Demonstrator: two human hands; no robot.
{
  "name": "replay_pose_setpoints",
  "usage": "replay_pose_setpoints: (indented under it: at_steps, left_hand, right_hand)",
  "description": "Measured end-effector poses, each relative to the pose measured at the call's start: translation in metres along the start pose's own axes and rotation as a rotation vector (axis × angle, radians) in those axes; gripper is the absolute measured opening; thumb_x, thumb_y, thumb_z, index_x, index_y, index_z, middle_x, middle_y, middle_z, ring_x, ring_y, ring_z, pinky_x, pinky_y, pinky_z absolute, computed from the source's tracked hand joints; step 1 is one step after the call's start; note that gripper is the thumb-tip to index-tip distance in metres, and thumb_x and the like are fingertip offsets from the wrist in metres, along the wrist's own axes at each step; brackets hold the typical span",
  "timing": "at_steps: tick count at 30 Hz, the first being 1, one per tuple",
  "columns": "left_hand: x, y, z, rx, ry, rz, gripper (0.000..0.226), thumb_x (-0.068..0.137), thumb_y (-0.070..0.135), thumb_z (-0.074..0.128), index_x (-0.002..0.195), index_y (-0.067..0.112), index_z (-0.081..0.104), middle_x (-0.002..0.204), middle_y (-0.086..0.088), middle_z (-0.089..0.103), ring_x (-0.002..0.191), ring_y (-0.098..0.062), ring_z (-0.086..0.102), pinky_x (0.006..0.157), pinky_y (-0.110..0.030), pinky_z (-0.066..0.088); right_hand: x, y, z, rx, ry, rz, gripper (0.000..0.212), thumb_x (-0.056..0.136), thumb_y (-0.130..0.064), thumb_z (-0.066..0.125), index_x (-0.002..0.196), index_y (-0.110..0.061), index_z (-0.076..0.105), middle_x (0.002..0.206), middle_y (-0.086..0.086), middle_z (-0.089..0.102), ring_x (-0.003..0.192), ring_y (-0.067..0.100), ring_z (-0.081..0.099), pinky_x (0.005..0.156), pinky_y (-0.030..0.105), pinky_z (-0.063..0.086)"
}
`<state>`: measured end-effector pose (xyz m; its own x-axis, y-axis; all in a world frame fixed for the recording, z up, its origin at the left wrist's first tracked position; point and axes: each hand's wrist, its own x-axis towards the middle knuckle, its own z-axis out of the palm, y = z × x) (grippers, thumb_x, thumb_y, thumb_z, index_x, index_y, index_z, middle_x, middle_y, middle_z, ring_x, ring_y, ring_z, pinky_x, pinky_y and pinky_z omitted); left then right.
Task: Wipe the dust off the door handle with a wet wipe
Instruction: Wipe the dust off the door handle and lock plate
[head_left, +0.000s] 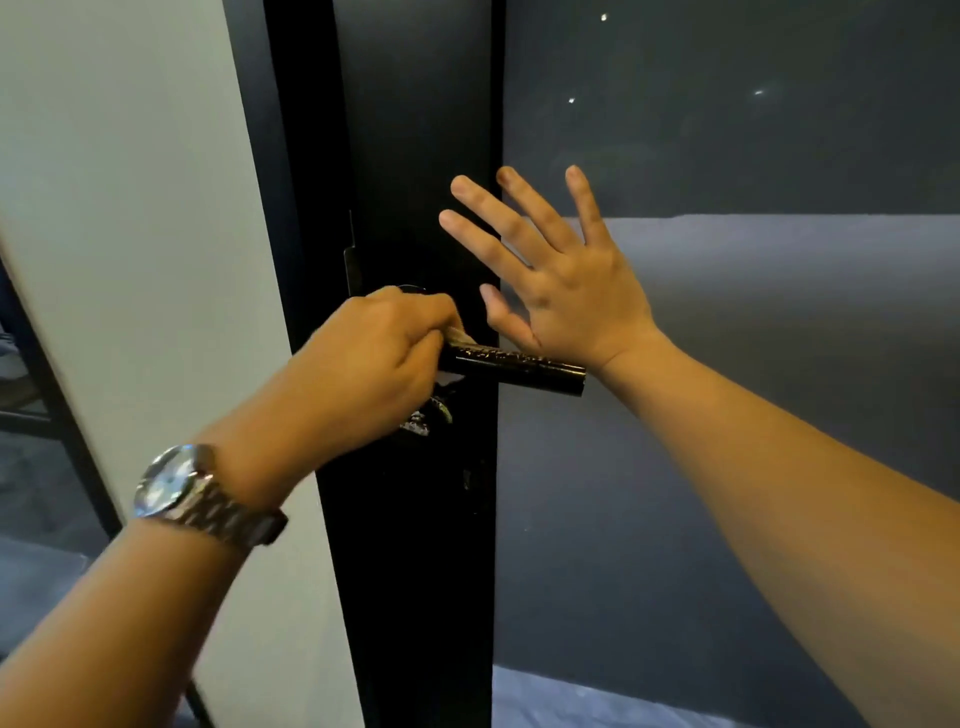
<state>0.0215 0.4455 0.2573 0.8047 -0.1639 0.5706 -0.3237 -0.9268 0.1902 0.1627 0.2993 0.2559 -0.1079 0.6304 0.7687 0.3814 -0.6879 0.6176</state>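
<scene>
From the head view, I see the left hand (374, 358) clenched around the inner end of the black lever door handle (519, 366), near where it joins the dark door stile (415, 156). A sliver of something pale shows under the fingers at the bar; I take it for the wet wipe (460, 335), but I cannot be sure. The handle runs from the fist toward 3 o'clock, its free end bare and speckled with light flecks. The right hand (561, 280) is released, fingers spread toward 11 o'clock, palm seemingly on the glass panel (727, 312) just above the bar. I'd keep that brace steady, wrap the wipe fully round the bar, and draw it outward to the tip, turning the wrist. A wristwatch (182, 488) sits on the left wrist.
</scene>
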Motion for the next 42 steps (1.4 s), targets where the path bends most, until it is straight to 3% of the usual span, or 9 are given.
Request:
replay_pose_setpoints:
  at_steps: [5,13,20,23,32,34,36,39,42]
  left_hand:
    - [0.008,0.04,0.035,0.141,0.078,0.116,0.017,0.084,0.019,0.025,0.077,0.014,0.04,0.079,-0.019,0.06,0.067,-0.036,0.054,0.064,-0.037,0.036]
    - [-0.016,0.026,0.044,0.063,0.175,0.352,0.042,0.085,0.013,0.037,0.122,0.014,0.056,0.114,-0.006,0.064,0.103,-0.015,0.046,0.091,-0.025,0.03]
    - [0.0,0.047,0.049,0.269,0.115,0.375,0.031,0.082,0.028,0.033,0.088,0.025,0.063,0.081,0.0,0.057,0.071,-0.017,0.045,0.067,-0.029,0.02]
    - [-0.004,0.033,0.051,0.253,0.145,0.401,0.032,0.088,0.029,0.035,0.106,0.026,0.062,0.091,-0.001,0.061,0.08,-0.019,0.051,0.071,-0.029,0.027]
    - [-0.012,0.008,0.048,-0.077,0.486,-0.239,0.042,0.095,0.031,0.028,0.124,0.011,0.052,0.132,-0.008,0.051,0.128,-0.02,0.038,0.104,-0.02,0.024]
    - [-0.002,0.005,0.039,-0.162,0.49,-0.347,0.034,0.095,0.025,0.031,0.113,0.01,0.057,0.097,-0.003,0.061,0.093,-0.019,0.058,0.075,-0.006,0.039]
    - [0.006,-0.005,0.028,-0.297,0.456,-0.453,0.028,0.092,0.016,0.035,0.099,0.011,0.061,0.07,0.004,0.052,0.062,-0.01,0.05,0.047,-0.01,0.038]
    - [0.002,-0.018,0.025,-0.455,0.468,-0.483,0.029,0.089,0.013,0.038,0.072,0.005,0.06,0.057,-0.002,0.049,0.052,-0.015,0.045,0.045,-0.02,0.034]
    - [-0.011,-0.025,0.031,-0.602,0.508,-0.528,0.038,0.087,0.029,0.048,0.077,-0.006,0.06,0.062,-0.013,0.052,0.058,-0.022,0.047,0.058,-0.032,0.04]
  right_hand:
    - [0.001,0.0,0.0,-0.047,-0.014,-0.005,0.05,0.096,-0.033,0.04,0.143,-0.019,0.04,0.148,0.004,0.04,0.135,0.028,0.039,0.108,0.058,0.026]
    - [0.0,-0.003,-0.002,-0.03,-0.048,0.013,0.051,0.096,-0.033,0.04,0.145,-0.021,0.036,0.151,0.003,0.035,0.139,0.028,0.033,0.11,0.057,0.023]
    - [0.0,-0.002,-0.002,-0.072,-0.061,0.006,0.05,0.098,-0.033,0.038,0.147,-0.021,0.033,0.152,0.003,0.033,0.139,0.027,0.033,0.11,0.056,0.023]
    - [-0.001,-0.001,-0.002,-0.04,-0.054,0.013,0.051,0.097,-0.032,0.038,0.146,-0.021,0.034,0.152,0.003,0.033,0.139,0.028,0.033,0.11,0.057,0.021]
    - [0.001,0.0,0.0,-0.012,-0.024,-0.003,0.053,0.094,-0.036,0.039,0.144,-0.019,0.038,0.15,0.005,0.037,0.137,0.029,0.036,0.11,0.057,0.022]
    - [0.0,0.0,0.001,-0.018,-0.024,-0.008,0.053,0.095,-0.036,0.039,0.145,-0.019,0.038,0.15,0.005,0.037,0.137,0.029,0.036,0.109,0.058,0.022]
    - [0.0,0.0,0.001,-0.015,-0.016,-0.011,0.053,0.094,-0.036,0.04,0.144,-0.019,0.038,0.15,0.005,0.037,0.137,0.029,0.036,0.109,0.058,0.023]
    - [0.0,0.0,0.001,-0.005,-0.016,-0.002,0.053,0.094,-0.035,0.039,0.145,-0.019,0.037,0.15,0.005,0.036,0.137,0.029,0.036,0.11,0.057,0.021]
    - [0.0,-0.001,0.002,-0.009,-0.015,0.002,0.053,0.094,-0.036,0.038,0.145,-0.02,0.037,0.15,0.004,0.036,0.138,0.028,0.035,0.11,0.057,0.021]
